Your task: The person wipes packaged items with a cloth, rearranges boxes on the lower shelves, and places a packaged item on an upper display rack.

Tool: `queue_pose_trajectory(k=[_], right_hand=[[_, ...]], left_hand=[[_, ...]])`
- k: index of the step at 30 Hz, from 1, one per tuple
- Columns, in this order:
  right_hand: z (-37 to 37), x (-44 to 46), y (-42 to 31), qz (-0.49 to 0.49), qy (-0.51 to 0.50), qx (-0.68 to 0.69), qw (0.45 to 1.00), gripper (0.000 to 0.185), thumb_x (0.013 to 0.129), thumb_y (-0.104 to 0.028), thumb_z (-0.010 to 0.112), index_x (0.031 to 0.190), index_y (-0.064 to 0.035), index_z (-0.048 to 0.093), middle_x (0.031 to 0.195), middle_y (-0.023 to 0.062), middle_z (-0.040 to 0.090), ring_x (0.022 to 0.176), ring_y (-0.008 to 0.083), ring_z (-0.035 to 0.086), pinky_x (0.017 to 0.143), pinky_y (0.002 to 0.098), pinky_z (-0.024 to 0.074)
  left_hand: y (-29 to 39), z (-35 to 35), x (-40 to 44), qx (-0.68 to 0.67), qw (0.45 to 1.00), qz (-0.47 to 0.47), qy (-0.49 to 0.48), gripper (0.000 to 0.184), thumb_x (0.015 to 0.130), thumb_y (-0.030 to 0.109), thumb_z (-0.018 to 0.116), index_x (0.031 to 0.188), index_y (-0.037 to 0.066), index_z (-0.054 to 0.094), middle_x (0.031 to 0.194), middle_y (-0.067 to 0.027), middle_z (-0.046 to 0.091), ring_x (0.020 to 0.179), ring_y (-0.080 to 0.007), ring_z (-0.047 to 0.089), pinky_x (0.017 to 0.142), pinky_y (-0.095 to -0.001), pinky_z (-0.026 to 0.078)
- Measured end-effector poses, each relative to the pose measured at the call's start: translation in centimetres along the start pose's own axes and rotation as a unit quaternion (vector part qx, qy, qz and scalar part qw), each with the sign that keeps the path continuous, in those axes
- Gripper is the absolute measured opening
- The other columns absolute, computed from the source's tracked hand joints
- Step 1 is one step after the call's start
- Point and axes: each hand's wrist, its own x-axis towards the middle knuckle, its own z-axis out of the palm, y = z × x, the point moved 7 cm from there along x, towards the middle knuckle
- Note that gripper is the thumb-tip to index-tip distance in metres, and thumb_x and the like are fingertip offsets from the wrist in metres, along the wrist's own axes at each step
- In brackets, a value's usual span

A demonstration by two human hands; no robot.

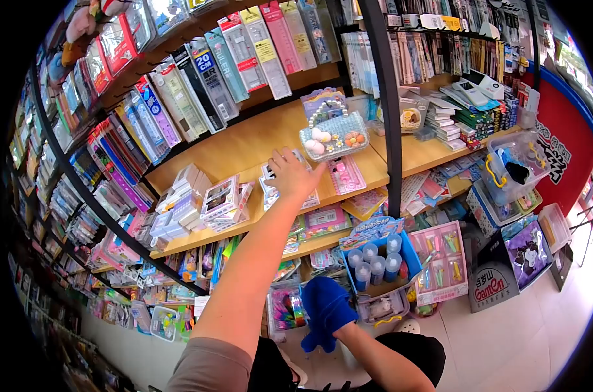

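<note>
Blue cloth (324,304) is bunched about the right hand (344,330), held low beside the box (411,256) of capped bottles (377,268); fingers are covered, grip cannot be told. Left arm is stretched up and forward, elbow nearly straight, over the wooden shelf (375,171). Left hand (291,175) is held palm down above flat packs (270,195), fingers spread, nothing grasped; contact cannot be told. Thumb is pointed toward the pearl-handled bag (335,138), just beside.
</note>
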Motion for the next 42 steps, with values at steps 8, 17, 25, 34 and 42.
queue_pose_trajectory(k=[8,17,25,34,42], right_hand=[[-3.5,1.8,-0.9,0.017,-0.031,-0.017,0.999,0.030,0.075,-0.018,0.055,0.100,-0.0011,0.058,0.102,0.0192,0.055,0.101,0.0337,0.052,0.090,0.0361,0.0387],[-1.0,1.6,0.2,0.027,0.050,0.014,0.998,0.034,0.068,-0.026,0.061,0.093,-0.0037,0.058,0.097,0.0185,0.055,0.092,0.0332,0.052,0.084,0.0380,0.0401],[-0.2,2.6,4.0,0.191,0.139,0.512,0.826,0.017,0.089,-0.024,0.048,0.097,-0.0092,0.052,0.090,0.0054,0.052,0.085,0.0164,0.051,0.075,0.0302,0.0442],[-9.7,4.8,-6.7,0.016,0.086,-0.132,0.987,0.016,0.090,-0.016,0.047,0.103,-0.0090,0.051,0.094,0.0092,0.053,0.086,0.0213,0.054,0.077,0.0329,0.0447],[-4.0,1.1,-5.9,0.118,0.114,0.139,0.977,0.056,0.082,-0.028,0.050,0.129,-0.0006,0.037,0.141,0.0213,0.025,0.132,0.0371,0.017,0.106,0.0499,0.0093]], left_hand=[[-3.3,-0.4,1.3,0.009,0.991,-0.100,-0.090,0.089,0.067,0.049,0.066,0.131,0.002,0.024,0.137,-0.0149,0.023,0.126,-0.0327,0.023,0.092,-0.0655,0.026],[-8.1,-0.9,1.8,-0.085,0.985,-0.127,-0.079,0.096,0.062,0.053,0.068,0.127,-0.003,0.025,0.133,-0.0216,0.025,0.125,-0.0386,0.022,0.095,-0.0568,0.028],[-10.5,-6.4,-5.6,-0.624,0.772,-0.038,-0.114,0.062,0.085,0.038,0.050,0.130,0.000,0.032,0.132,-0.0159,0.038,0.120,-0.0268,0.039,0.101,-0.0366,0.030],[-13.2,-4.9,-22.4,-0.894,0.372,-0.168,-0.187,0.060,0.084,0.043,0.043,0.132,0.007,0.037,0.134,-0.0113,0.040,0.124,-0.0270,0.038,0.104,-0.0431,0.027],[-11.6,0.9,-30.2,-0.813,0.473,-0.253,-0.225,0.055,0.089,0.044,0.035,0.129,0.006,0.041,0.132,-0.0089,0.043,0.122,-0.0238,0.040,0.106,-0.0381,0.025]])
